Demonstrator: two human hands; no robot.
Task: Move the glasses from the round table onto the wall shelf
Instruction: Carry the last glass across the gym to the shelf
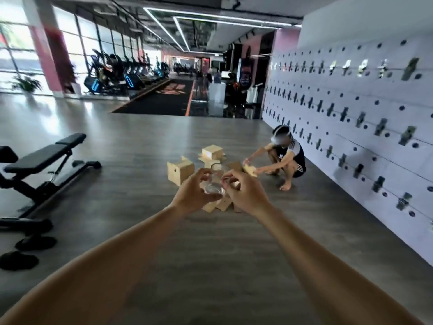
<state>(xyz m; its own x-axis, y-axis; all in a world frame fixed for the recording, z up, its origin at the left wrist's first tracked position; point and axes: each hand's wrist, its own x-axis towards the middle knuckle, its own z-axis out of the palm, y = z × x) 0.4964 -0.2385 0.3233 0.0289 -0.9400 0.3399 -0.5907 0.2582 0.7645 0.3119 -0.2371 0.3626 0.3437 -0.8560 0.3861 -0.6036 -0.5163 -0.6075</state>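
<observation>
A clear drinking glass (215, 181) is held out in front of me at arm's length, tilted with its base toward me. My left hand (194, 192) wraps its left side and base. My right hand (246, 192) touches its right side with thumb and fingertips. Neither the round table nor a wall shelf is in view.
A white wall of lockers (365, 118) runs along the right. A person (284, 158) squats by it over cardboard boxes (180, 172) on the wood floor. A black weight bench (42, 165) stands at the left, dark pads (35, 242) near it. Exercise machines (121, 71) line the far windows.
</observation>
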